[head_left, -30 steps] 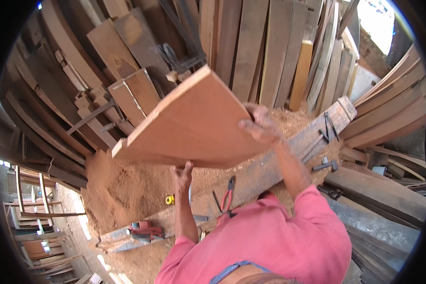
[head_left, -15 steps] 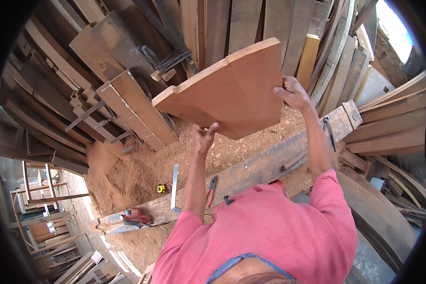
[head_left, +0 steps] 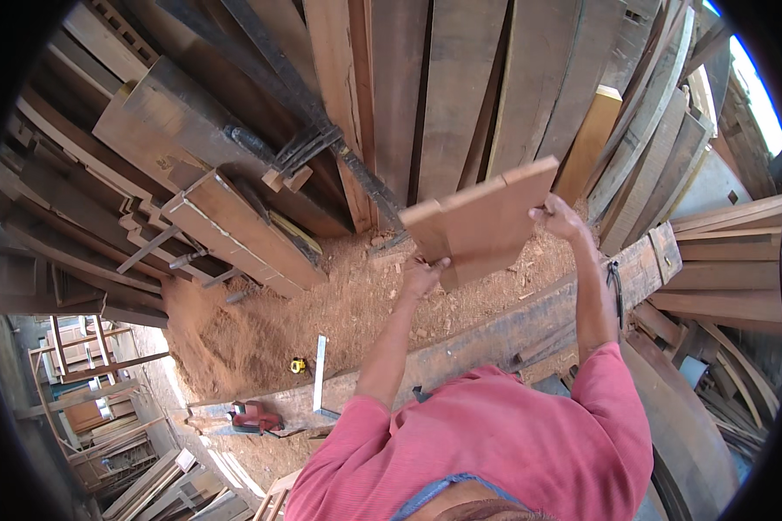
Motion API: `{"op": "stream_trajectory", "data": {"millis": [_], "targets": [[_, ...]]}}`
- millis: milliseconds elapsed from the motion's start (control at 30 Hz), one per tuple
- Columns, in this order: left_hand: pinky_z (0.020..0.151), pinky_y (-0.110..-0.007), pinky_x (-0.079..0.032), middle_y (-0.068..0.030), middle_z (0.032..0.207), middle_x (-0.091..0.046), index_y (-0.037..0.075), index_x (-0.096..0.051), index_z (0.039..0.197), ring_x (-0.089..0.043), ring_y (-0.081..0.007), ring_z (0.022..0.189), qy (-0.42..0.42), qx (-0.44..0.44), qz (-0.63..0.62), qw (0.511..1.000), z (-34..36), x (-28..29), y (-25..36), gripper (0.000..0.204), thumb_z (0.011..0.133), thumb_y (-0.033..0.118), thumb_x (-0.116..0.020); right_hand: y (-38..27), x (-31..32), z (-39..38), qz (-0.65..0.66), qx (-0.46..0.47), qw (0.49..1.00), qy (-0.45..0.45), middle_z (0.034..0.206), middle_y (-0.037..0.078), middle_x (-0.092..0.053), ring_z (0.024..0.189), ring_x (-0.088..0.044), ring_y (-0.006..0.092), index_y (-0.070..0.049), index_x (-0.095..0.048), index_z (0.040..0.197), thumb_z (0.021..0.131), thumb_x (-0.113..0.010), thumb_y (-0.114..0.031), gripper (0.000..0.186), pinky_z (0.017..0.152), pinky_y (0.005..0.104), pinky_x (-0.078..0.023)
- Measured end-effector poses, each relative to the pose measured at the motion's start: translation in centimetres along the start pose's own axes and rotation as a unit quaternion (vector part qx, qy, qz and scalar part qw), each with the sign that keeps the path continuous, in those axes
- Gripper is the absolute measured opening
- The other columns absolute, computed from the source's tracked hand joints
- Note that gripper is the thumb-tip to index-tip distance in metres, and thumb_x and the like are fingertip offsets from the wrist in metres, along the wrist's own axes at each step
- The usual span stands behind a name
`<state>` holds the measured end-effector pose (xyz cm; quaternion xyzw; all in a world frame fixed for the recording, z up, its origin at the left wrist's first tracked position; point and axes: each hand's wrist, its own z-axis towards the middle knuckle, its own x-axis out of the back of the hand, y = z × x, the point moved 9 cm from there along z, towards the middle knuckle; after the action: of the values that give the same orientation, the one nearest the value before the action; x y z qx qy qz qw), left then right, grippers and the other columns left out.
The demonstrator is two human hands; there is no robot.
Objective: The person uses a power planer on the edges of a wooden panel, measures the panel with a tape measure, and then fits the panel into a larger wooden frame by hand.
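A reddish-brown wooden board [head_left: 488, 227] is held out in front of me, tilted, with its pale far edge raised. My left hand [head_left: 423, 276] grips its near left corner, thumb on the face and fingers going underneath. At the right side, my right hand [head_left: 559, 217] is closed on the board's edge. Below the board and my arms runs a long worn wooden beam [head_left: 460, 334]. A metal try square [head_left: 321, 373] leans against the beam near my left forearm, and a yellow tape measure [head_left: 298, 366] lies on the sawdust beside it.
A red power tool [head_left: 256, 418] sits on the beam's left end. Sawdust [head_left: 226, 326] covers the ground and heaps up at left. Tall planks [head_left: 460, 95] lean at the back, with a long bar clamp [head_left: 308, 130] among them. More boards [head_left: 725, 260] are stacked at right.
The board has moved away from me, lower and slightly right, with both hands still on it. My arms reach further out. The red-handled pliers by my left arm are now hidden.
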<state>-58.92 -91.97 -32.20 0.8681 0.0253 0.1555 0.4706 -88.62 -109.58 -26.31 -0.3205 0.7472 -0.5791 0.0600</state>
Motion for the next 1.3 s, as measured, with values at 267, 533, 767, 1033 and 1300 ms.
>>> {"op": "stream_trajectory", "data": {"millis": [267,533,767,1033,1300], "targets": [[0.089,-0.031,-0.054,-0.009,0.106,-0.074,0.007,-0.063,0.122,-0.069,-0.0189,0.098,-0.048,-0.055,0.097,0.993,7.3,-7.1,-6.0,0.044,0.084,0.021,-0.081,17.4,1.1,4.8,0.06,-0.041,0.989,0.133,0.119,0.009,-0.067,0.109,-0.061,0.0187,-0.001,-0.049,0.135,0.081,-0.052,0.006,0.054,0.092,0.0313,-0.049],[0.11,-0.042,-0.04,-0.0159,0.144,-0.055,0.002,-0.052,0.141,-0.053,-0.0303,0.129,0.024,-0.066,-0.067,0.995,7.1,-2.6,-2.6,0.061,0.094,0.035,-0.071,18.5,0.4,7.7,-0.02,-0.004,0.964,0.265,0.096,0.004,-0.065,0.083,-0.059,0.0105,0.002,-0.056,0.122,0.091,-0.057,0.0,0.031,0.07,0.0253,-0.05],[0.121,-0.041,-0.021,-0.0163,0.16,-0.034,-0.004,-0.038,0.151,-0.033,-0.029,0.146,-0.287,-0.097,-0.507,0.807,-5.5,3.6,7.9,0.093,0.098,0.071,-0.035,2.6,-14.6,-0.4,0.187,-0.096,0.975,0.073,0.072,0.001,-0.063,0.065,-0.057,0.009,0.001,-0.069,0.088,0.099,-0.058,-0.013,0.02,0.06,0.0251,-0.046],[0.12,-0.041,-0.021,-0.013,0.164,-0.029,-0.008,-0.035,0.151,-0.034,-0.0261,0.145,-0.307,-0.249,-0.536,0.746,-18.6,9.7,14.8,0.101,0.097,0.075,-0.013,-21.3,-20.2,-10.9,0.11,0.156,0.981,0.021,0.092,0.005,-0.067,0.085,-0.062,0.0147,-0.002,-0.066,0.118,0.095,-0.067,-0.014,0.027,0.079,0.03,-0.052],[0.121,-0.044,-0.019,-0.0161,0.156,-0.041,-0.01,-0.041,0.147,-0.034,-0.0279,0.145,-0.35,-0.307,-0.476,0.746,-26.0,11.9,12.7,0.103,0.098,0.071,-0.001,-30.5,-27.1,-20.8,-0.103,0.375,0.921,-0.017,0.109,0.01,-0.066,0.113,-0.061,0.0248,-0.007,-0.064,0.128,0.09,-0.07,-0.01,0.038,0.097,0.0372,-0.049]]}}
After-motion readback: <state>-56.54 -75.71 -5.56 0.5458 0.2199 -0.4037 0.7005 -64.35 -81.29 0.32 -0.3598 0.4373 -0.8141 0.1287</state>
